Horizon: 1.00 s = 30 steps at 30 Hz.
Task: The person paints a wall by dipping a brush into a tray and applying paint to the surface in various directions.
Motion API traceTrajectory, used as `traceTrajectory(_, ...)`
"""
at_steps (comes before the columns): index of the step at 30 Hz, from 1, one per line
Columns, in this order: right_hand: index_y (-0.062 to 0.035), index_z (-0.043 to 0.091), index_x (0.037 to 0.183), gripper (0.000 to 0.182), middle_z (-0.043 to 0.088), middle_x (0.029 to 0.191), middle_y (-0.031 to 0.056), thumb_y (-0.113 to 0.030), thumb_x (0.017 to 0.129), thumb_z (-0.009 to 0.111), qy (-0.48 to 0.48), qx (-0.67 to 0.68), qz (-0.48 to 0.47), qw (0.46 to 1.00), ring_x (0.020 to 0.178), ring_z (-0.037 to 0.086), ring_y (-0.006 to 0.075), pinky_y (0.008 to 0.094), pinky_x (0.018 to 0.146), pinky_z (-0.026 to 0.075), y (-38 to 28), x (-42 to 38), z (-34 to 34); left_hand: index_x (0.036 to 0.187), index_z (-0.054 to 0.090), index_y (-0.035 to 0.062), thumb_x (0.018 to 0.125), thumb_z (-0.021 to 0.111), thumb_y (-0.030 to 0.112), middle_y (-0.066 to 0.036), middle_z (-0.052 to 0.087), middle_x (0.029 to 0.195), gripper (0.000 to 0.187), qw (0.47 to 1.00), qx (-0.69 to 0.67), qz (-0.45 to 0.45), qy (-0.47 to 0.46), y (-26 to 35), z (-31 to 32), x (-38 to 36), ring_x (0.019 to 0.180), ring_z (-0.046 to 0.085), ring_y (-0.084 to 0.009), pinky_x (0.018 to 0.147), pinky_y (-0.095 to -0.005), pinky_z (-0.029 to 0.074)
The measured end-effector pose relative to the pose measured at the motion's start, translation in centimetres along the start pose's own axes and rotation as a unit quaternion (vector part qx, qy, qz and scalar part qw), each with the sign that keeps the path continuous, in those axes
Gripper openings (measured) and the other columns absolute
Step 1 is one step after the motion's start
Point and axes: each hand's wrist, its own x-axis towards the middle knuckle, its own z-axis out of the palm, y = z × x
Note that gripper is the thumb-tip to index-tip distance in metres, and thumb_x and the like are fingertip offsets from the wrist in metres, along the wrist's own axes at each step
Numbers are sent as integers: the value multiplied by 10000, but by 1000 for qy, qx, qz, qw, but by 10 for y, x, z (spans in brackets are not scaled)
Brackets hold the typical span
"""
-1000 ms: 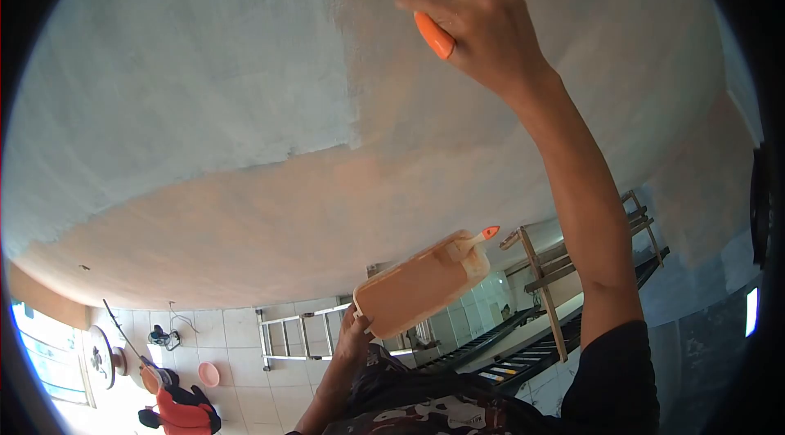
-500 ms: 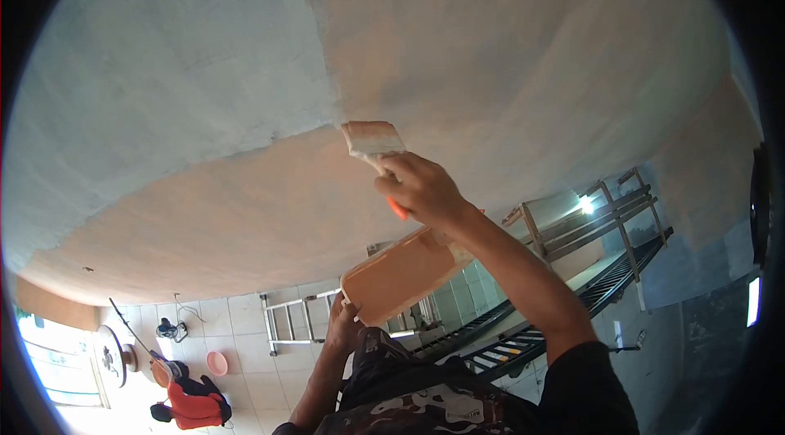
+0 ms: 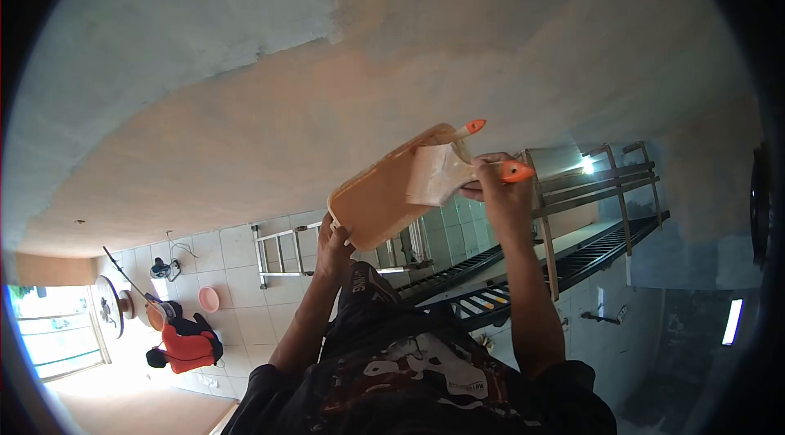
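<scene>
My right hand is closed round the handle of a wide paintbrush, whose orange handle end sticks out past my fingers. The bristles overlap the right part of a tray of peach paint. A second, smaller brush with an orange handle tip lies at the tray's far right end. My left hand grips the tray by its lower left corner, thumb over the rim. Beyond the tray spreads a large surface, part peach, part grey, with a ragged border between them.
Below are a metal ladder, a black staircase railing and a wooden frame at the right. A person in a red shirt is on the tiled floor at lower left, near a pink basin and a fan.
My right hand has brought the wide brush down from the painted surface to the tray. The tray has risen in view, and the smaller brush on it now shows.
</scene>
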Motion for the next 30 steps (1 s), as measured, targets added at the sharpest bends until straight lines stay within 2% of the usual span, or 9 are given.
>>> traceTrajectory(3,59,595,1018,193,672,911,131,-115,937,575,24,3,31,999,754,708,198,298,667,625,39,10,13,1415,332,7,746,691,450,-172,464,1324,880,1000,-5,14,16,1,10,2,1249,478,-302,995,-469,441)
traceTrajectory(7,42,644,900,180,691,744,103,-137,890,625,65,-203,-80,974,671,704,169,302,599,576,65,18,42,1409,329,-16,740,698,431,-180,472,1307,886,998,2,55,14,4,16,-7,1231,491,-298,995,-456,443)
traceTrajectory(9,9,669,825,172,681,668,102,-160,851,657,90,-338,-127,928,611,692,211,347,568,530,61,21,59,1409,327,-23,742,697,416,-182,474,1300,881,998,21,61,15,2,17,-3,1219,497,-292,993,-446,444)
traceTrajectory(10,-16,681,800,161,675,660,119,-173,832,667,80,-312,-117,939,603,683,260,376,576,510,69,24,64,1409,324,-30,743,695,402,-183,476,1293,876,997,38,71,18,1,18,-1,1207,503,-286,990,-436,444)
traceTrajectory(17,-22,684,810,165,676,667,108,-185,835,668,68,-283,-110,950,616,677,233,352,611,517,67,10,74,1387,336,-38,752,682,358,-169,486,1266,824,998,26,53,31,0,14,-7,1183,512,-270,977,-400,443)
traceTrajectory(19,-27,688,839,156,673,658,93,-181,831,667,74,-251,-100,960,607,672,223,353,609,512,70,15,73,1391,336,9,746,708,436,-163,458,1312,859,997,46,59,15,-2,9,-2,1239,490,-298,984,-457,469)
traceTrajectory(23,-10,667,778,156,668,657,105,-151,840,646,48,-260,-107,958,652,693,259,355,621,545,69,14,65,1394,334,10,758,705,441,-157,469,1310,853,999,21,43,14,-2,5,-3,1239,495,-294,992,-454,466)
traceTrajectory(25,30,660,863,180,683,738,103,-148,878,635,21,-33,6,999,704,705,203,307,646,576,71,6,56,1383,339,-17,745,677,436,-165,484,1275,853,999,5,37,26,4,10,-6,1196,510,-278,984,-413,446)
traceTrajectory(30,59,614,1013,242,670,919,159,-153,900,634,56,115,84,988,763,707,220,313,679,610,55,-11,31,1394,346,26,777,646,433,-160,487,1304,797,998,-60,27,8,-6,-4,-1,1205,523,-288,994,-436,450)
